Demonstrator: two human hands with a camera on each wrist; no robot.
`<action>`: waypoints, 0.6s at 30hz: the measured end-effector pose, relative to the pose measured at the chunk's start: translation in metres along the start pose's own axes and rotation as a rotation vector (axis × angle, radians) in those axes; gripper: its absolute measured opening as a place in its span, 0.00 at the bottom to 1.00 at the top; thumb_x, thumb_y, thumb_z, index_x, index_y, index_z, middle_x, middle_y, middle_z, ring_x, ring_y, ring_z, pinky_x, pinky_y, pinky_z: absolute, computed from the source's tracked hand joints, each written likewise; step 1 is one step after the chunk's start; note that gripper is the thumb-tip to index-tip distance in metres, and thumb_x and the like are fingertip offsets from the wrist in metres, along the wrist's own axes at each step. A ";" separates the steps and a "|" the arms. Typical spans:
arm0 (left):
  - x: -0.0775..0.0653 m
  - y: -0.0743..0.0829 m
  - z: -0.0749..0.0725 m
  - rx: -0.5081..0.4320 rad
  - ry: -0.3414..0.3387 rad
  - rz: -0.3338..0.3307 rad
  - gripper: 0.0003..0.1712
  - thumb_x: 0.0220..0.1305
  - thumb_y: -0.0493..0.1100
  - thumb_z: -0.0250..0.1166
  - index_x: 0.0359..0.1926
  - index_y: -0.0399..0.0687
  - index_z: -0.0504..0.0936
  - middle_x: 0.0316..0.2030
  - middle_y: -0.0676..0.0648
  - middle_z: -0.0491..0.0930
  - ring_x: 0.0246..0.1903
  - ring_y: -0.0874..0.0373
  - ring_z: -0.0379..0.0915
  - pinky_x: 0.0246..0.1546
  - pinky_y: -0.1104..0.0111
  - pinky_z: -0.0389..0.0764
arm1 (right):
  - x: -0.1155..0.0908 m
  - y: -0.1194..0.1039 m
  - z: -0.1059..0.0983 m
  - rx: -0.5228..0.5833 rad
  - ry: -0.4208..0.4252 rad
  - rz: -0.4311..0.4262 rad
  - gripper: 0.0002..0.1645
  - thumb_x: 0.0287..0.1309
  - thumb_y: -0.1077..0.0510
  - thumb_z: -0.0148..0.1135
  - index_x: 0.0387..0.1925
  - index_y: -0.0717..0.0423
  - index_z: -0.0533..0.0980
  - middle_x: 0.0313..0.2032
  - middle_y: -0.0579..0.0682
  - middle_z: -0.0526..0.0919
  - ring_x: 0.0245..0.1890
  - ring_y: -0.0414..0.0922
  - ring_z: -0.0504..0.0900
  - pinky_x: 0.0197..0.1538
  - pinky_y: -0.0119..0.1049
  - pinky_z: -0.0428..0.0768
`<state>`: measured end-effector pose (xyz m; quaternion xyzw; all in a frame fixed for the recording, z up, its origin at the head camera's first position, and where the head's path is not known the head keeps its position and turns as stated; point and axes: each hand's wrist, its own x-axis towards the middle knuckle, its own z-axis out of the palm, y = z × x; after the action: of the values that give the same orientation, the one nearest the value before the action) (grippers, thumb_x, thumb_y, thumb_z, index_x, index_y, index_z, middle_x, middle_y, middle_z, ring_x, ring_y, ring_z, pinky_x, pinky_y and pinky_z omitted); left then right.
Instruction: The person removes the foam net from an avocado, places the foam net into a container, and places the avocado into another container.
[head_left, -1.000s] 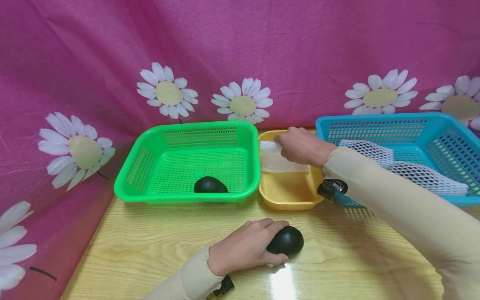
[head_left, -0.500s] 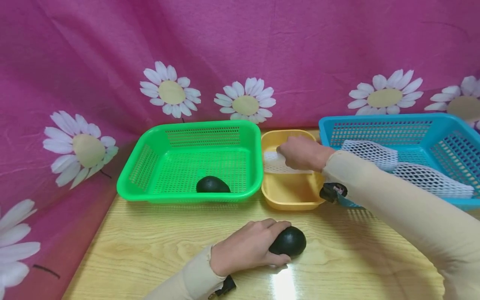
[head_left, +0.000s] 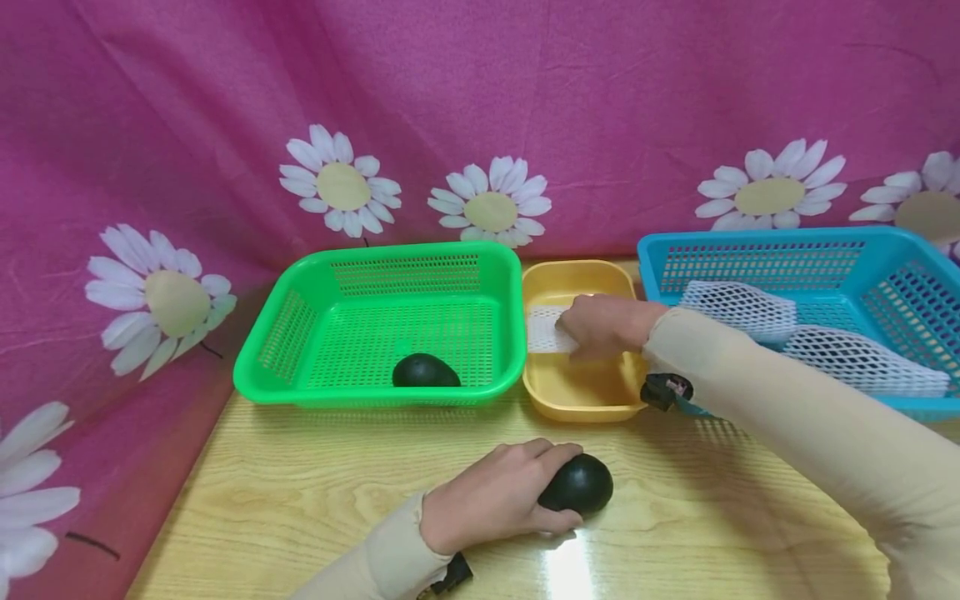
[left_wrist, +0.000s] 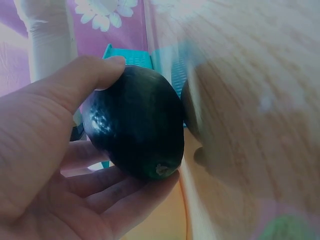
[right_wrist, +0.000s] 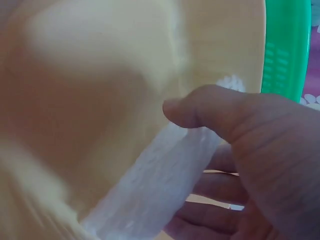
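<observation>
On the wooden table my left hand (head_left: 491, 496) grips a dark, smooth avocado (head_left: 585, 485), thumb on one side and fingers on the other. In the left wrist view the avocado (left_wrist: 137, 120) shows its stem scar near the fingertips. Over the yellow bin (head_left: 577, 287), my right hand (head_left: 609, 325) pinches a flat white foam net sleeve (head_left: 546, 333). The right wrist view shows the thumb on top of that sleeve (right_wrist: 155, 185) and the fingers behind it. Another avocado (head_left: 424, 372) lies in the green basket (head_left: 371, 395), partly hidden by the front rim.
The blue basket (head_left: 757, 240) on the right holds two bulging white foam nets, one behind (head_left: 738, 308) and one in front (head_left: 862, 360). The yellow bin stands between both baskets. A pink flowered cloth (head_left: 622, 125) hangs behind the table (head_left: 315, 475).
My right hand has come down and nearer in the yellow bin, with the foam net sleeve drawn a little toward me. The left hand keeps its grip on the avocado, almost still.
</observation>
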<state>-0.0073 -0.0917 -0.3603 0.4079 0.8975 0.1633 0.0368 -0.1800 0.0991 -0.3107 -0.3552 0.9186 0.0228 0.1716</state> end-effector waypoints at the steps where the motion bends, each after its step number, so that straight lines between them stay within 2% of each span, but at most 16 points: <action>1: 0.000 0.000 0.000 0.000 0.001 0.000 0.36 0.58 0.63 0.65 0.63 0.51 0.72 0.44 0.51 0.83 0.38 0.64 0.81 0.39 0.78 0.80 | 0.000 0.000 0.000 0.003 -0.010 0.002 0.11 0.49 0.51 0.68 0.27 0.51 0.75 0.24 0.46 0.77 0.24 0.42 0.74 0.30 0.34 0.73; 8: 0.000 0.000 0.000 -0.004 0.011 0.001 0.36 0.58 0.63 0.66 0.62 0.51 0.72 0.44 0.51 0.83 0.38 0.64 0.81 0.39 0.78 0.80 | -0.005 -0.004 -0.001 -0.001 -0.038 0.020 0.14 0.51 0.47 0.67 0.30 0.52 0.76 0.25 0.46 0.78 0.25 0.42 0.74 0.31 0.35 0.74; 18: 0.001 0.000 0.002 -0.009 0.012 0.000 0.36 0.58 0.64 0.65 0.62 0.51 0.72 0.45 0.51 0.83 0.38 0.64 0.81 0.39 0.78 0.80 | -0.009 -0.006 -0.003 -0.055 0.012 -0.003 0.15 0.52 0.47 0.67 0.33 0.54 0.78 0.28 0.47 0.81 0.27 0.43 0.77 0.36 0.39 0.79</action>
<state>-0.0077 -0.0910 -0.3620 0.4068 0.8969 0.1701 0.0332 -0.1707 0.0995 -0.3048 -0.3615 0.9180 0.0456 0.1564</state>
